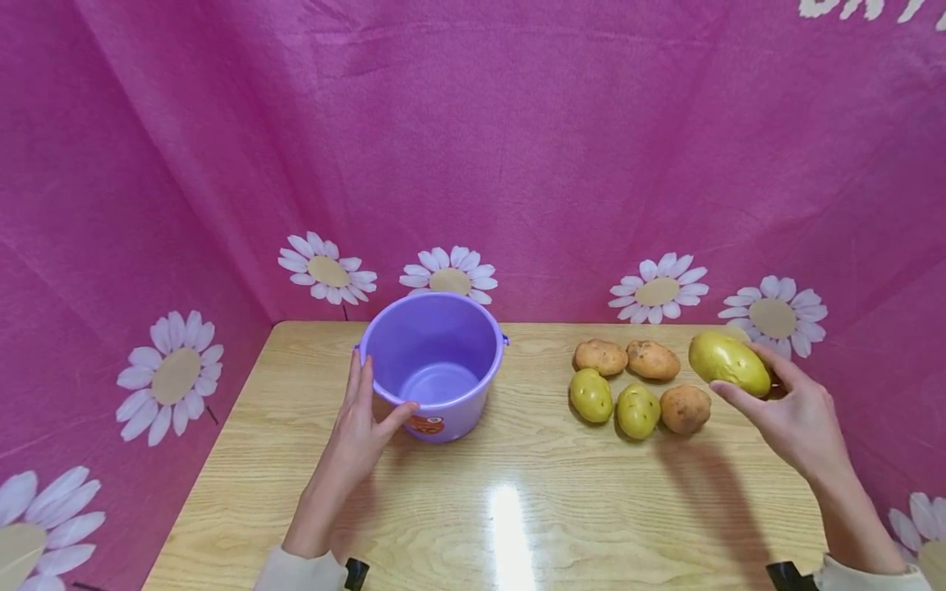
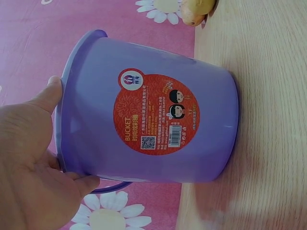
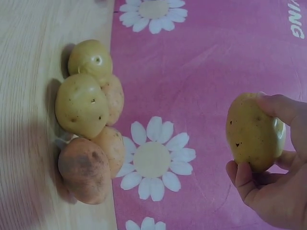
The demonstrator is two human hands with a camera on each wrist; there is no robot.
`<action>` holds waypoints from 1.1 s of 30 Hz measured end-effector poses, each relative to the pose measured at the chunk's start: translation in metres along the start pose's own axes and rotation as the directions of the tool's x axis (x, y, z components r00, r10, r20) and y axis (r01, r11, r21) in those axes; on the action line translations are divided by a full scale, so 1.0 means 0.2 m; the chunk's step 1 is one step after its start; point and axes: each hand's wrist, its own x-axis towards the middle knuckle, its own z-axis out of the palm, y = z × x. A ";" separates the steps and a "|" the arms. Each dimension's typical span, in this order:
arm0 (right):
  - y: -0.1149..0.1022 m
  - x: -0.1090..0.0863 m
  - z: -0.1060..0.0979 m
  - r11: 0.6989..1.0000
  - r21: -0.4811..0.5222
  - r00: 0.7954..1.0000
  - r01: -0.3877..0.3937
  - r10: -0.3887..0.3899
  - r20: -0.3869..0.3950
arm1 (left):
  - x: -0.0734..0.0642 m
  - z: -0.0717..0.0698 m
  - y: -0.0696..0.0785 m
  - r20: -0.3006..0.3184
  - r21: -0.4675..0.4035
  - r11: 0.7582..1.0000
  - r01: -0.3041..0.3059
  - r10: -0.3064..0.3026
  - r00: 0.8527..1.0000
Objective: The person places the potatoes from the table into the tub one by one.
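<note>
A purple bucket (image 1: 454, 419) stands upright on the table, with nothing seen inside it. At its near left rim is my left hand (image 1: 362, 427), fingers fairly straight along the outside and thumb touching the front rim. The left wrist view shows the bucket's red label (image 2: 158, 115) and my thumb on the rim. My right hand (image 1: 801, 419) holds a yellow-green potato (image 3: 252, 132) between thumb and fingers, raised above the table at the right. Nearby lie several other potatoes, some yellow-green (image 1: 637, 411) and some brown (image 1: 685, 409), grouped close together.
The light wooden table (image 1: 591, 509) backs onto a pink cloth (image 1: 517, 164) with white flowers, which also rises at both sides. A thin purple handle (image 2: 112, 188) hangs at the bucket's side.
</note>
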 end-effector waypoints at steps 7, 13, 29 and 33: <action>-0.06 0.02 0.08 0.999 -0.002 0.999 0.032 -0.032 0.040 | 0.01 0.00 0.00 0.021 -0.003 1.000 0.019 -0.018 1.000; -0.17 0.07 0.19 0.996 0.050 0.992 0.067 -0.072 0.099 | 0.01 0.00 0.01 0.020 -0.002 1.000 0.022 -0.022 1.000; -0.44 0.15 0.55 0.975 0.191 0.964 0.112 -0.153 0.216 | 0.01 0.00 0.01 0.012 -0.004 1.000 0.010 -0.010 1.000; -0.51 0.16 0.61 0.964 0.224 0.954 0.140 -0.192 0.230 | 0.01 0.00 0.01 0.012 -0.009 1.000 0.004 -0.004 1.000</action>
